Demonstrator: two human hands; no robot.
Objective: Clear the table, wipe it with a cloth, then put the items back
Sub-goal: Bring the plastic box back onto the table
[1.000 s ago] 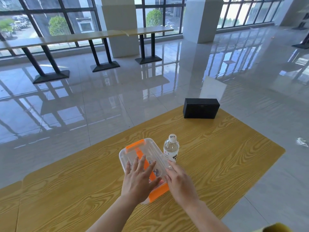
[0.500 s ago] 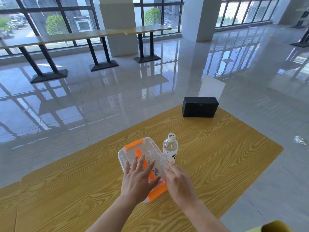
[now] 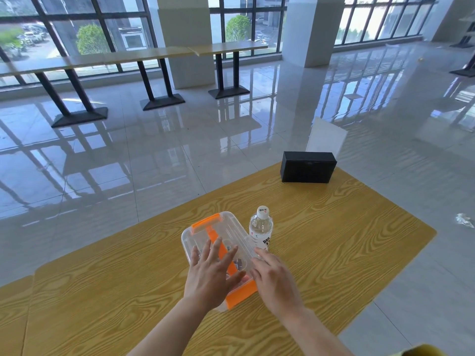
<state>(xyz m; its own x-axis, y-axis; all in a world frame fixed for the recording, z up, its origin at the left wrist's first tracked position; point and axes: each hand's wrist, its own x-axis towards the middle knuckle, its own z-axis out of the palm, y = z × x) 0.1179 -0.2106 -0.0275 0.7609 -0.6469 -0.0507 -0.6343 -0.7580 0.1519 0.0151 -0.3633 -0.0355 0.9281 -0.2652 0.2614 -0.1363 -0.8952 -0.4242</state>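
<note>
Loosely spread, left hand (image 3: 210,281) and right hand (image 3: 276,282) touch the box (image 3: 229,228).

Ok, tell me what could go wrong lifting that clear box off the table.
The bottle stands right beside the box; the right hand, at that side, could knock it over. The left hand lies flat on top, not gripping, so the box may slip or tilt when lifted.
</note>
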